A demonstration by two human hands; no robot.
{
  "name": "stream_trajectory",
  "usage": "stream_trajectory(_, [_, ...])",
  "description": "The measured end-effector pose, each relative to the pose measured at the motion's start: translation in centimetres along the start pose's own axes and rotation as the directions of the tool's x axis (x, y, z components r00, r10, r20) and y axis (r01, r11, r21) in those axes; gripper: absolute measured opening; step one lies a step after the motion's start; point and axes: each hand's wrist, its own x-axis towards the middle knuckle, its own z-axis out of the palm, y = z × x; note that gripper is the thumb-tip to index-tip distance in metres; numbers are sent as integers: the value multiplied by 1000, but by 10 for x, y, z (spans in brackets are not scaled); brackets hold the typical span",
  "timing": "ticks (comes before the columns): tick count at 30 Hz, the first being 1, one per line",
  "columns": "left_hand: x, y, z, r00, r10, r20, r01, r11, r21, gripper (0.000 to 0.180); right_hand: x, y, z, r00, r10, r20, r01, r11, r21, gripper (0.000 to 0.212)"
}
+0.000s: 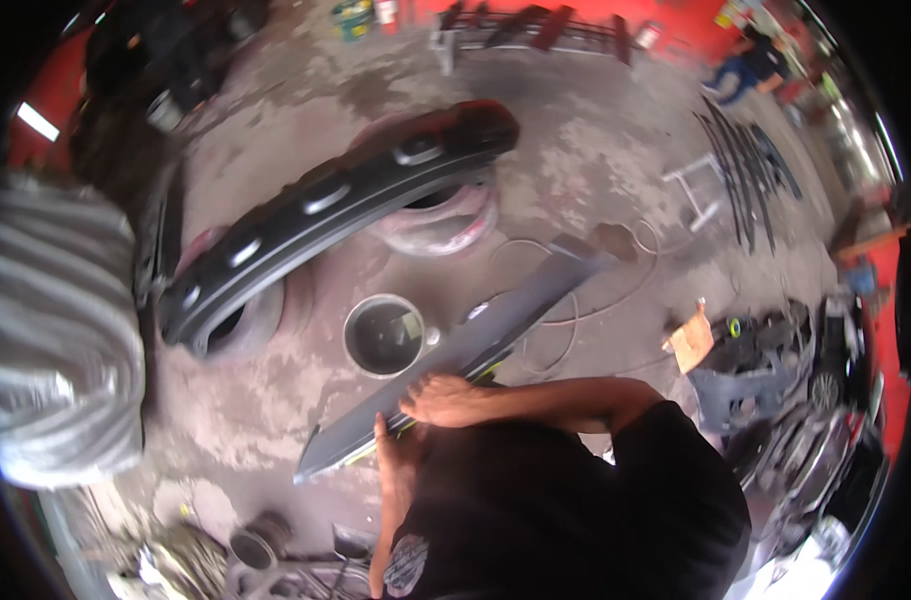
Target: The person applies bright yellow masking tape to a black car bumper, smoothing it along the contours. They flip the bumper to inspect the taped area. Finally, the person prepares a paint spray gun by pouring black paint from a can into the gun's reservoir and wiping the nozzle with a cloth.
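A long dark grey trim panel (495,318) lies slantwise in front of me, its far right end higher in the picture. My left hand (399,446) grips its near edge toward the lower left end, thumb on the edge and the other fingers mostly hidden. On the panel's upper face rests my right hand (443,400), fingers curled; what it holds, if anything, is hidden beneath it. Just beyond the panel stands a round bucket (349,340) with grey liquid inside. Yellowish strips show along the panel's near side.
Past the bucket, a black bumper (320,205) lies across round pinkish supports. A hose (575,318) loops over the stained concrete floor. Silvery sheeting (60,330) covers something at left. Car parts (745,385) are piled at right, and another person (755,65) is far back right.
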Motion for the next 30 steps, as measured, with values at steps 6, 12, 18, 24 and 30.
stream_trajectory(6, [33, 19, 28, 999, 44, 30, -46, 996, 76, 62, 27, 42, 43, 959, -26, -283, 3, 997, -82, 17])
stream_trajectory(12, [29, 29, 62, 996, -26, -80, 34, 994, 102, 63, 33, 48, 28, 996, 33, -87, -32, 999, 11, 40])
stream_trajectory(18, [98, 75, 4, 996, 15, 92, -21, 997, 68, 52, 27, 28, 37, 967, 248, -65, -239, 963, 125, 46])
stream_trajectory(24, [184, 96, -36, 992, -33, 122, 27, 998, 50, 48, -26, -4, 94, 690, 720, 74, -699, 636, 327, 58])
stream_trajectory(30, [232, 106, -65, 997, -41, 66, 38, 998, 48, 48, -82, -77, 157, 343, 834, 432, -916, 193, 352, 60])
